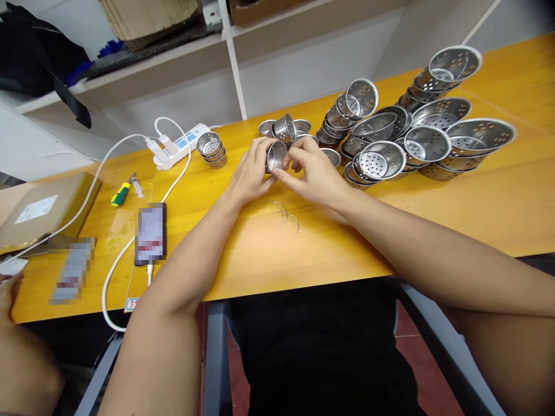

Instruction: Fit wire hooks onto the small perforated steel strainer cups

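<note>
Work surface: a yellow-orange wooden table [498,202] set against a white wall, with a white shelf [173,63] above carrying cardboard and dark items. A grey chair frame and red floor show below the near edge.

Far left: a flat brown cardboard box [43,211] lies on the table. Just right of it sit a yellow-and-green screwdriver [120,194] and a small syringe [137,185]. A phone [150,234] lies flat, long axis running near to far, with a white cable [113,271] plugged into its near end. A white power strip [182,144] sits toward the wall, and a short stack of perforated steel cups [212,149] lies just right of it.

Centre: the left hand [249,173] and right hand [314,173] meet over the table and both grip one small perforated metal cup [276,156]. The left fingers curl round its left side; the right thumb and fingertips pinch at its right rim. The cup is held on its side above the surface, and its open mouth faces the wearer and slightly down; its axis runs near to far. Thin bent wire pieces [284,212] lie on the table just near of the hands. More loose cups [284,127] lie just behind the hands.

Right: nested rows of larger perforated steel strainer baskets [427,144] lie tipped on their sides, mouths mostly toward the viewer.
</note>
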Demonstrator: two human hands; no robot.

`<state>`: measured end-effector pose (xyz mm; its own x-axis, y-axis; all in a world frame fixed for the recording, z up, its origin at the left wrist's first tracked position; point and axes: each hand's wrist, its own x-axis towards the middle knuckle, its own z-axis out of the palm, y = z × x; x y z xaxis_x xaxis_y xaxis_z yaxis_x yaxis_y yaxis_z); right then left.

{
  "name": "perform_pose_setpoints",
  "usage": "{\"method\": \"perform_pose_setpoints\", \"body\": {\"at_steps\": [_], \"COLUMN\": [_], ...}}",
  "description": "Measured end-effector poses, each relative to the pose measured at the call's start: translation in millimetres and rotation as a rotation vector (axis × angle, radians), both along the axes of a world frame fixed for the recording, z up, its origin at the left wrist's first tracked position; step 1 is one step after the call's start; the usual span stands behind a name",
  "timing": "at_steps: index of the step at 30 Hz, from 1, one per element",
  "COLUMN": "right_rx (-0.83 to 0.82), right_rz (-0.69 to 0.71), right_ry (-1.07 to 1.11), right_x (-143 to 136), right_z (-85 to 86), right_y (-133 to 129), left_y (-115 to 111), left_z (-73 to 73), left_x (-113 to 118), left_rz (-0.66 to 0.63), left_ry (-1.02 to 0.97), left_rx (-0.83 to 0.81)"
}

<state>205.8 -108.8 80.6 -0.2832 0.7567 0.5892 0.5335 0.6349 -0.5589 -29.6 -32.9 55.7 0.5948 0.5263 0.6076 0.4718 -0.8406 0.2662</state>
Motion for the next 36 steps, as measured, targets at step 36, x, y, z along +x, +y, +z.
{"method": "perform_pose_setpoints", "body": {"at_steps": [36], "right_rx": [-0.187], "right_rz": [0.479], "right_ry": [-0.217], "right_x": [10], "right_z": [-1.4], "right_y": [5], "left_y": [58], "left_z": [1.1], "left_x": [-95], "left_rz": [0.813], "left_ry": [-0.658], "left_rx": [0.032]}}
